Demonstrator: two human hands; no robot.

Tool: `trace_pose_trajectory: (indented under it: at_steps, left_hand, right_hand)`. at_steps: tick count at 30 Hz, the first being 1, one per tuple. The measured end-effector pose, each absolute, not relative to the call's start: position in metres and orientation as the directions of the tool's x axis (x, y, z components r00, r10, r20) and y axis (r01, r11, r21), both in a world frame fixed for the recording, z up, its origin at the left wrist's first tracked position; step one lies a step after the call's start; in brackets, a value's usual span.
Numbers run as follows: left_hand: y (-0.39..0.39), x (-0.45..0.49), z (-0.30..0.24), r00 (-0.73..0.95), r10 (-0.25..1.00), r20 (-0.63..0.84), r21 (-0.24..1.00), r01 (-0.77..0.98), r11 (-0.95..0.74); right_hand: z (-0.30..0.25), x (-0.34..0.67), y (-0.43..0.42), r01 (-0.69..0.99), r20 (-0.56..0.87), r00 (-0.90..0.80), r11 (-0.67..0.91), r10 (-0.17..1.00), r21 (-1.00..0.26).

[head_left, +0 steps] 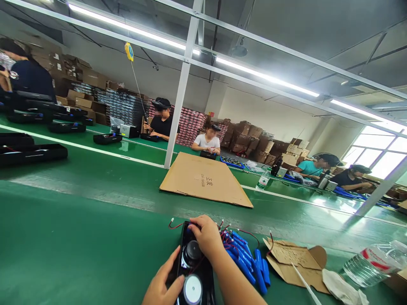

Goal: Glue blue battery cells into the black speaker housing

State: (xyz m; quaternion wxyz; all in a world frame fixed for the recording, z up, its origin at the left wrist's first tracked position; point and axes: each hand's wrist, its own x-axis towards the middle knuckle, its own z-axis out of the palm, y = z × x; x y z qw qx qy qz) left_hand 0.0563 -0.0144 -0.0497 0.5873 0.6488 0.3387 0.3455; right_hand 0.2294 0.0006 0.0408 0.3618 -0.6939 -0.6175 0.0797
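Both hands are on the black speaker panel (193,271), which lies on the green counter (79,237) right below me, its long side running away from me. My left hand (165,284) grips the near left edge, and my right hand (208,235) is closed over the far end. I see blue battery packs (246,258) with red wires lying just beside the panel's right side, nearer the right hand.
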Motion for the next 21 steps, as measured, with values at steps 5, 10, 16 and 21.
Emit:
trace_pose_trajectory:
  at_steps: [5, 10, 16, 21]
  left_hand:
    - [-0.014, 0.057, -0.05, 0.506, 0.861, 0.038, 0.999, 0.002, -0.046]
    - [-0.014, 0.055, -0.046, 0.513, 0.857, 0.039, 0.998, 0.023, -0.059]
    - [-0.019, 0.055, -0.032, 0.545, 0.839, 0.002, 0.998, 0.057, -0.04]
    - [-0.022, 0.055, -0.028, 0.544, 0.839, -0.029, 0.995, 0.093, -0.026]
  right_hand:
    - [0.039, 0.23, 0.003, 0.828, 0.33, 0.223, 0.0, 0.917, -0.561]
    - [0.031, 0.229, 0.006, 0.851, 0.321, 0.231, -0.031, 0.919, -0.525]
    - [0.044, 0.237, -0.014, 0.864, 0.376, 0.247, -0.027, 0.893, -0.503]
    - [0.029, 0.319, -0.115, 0.802, 0.528, 0.57, -0.289, 0.629, -0.522]
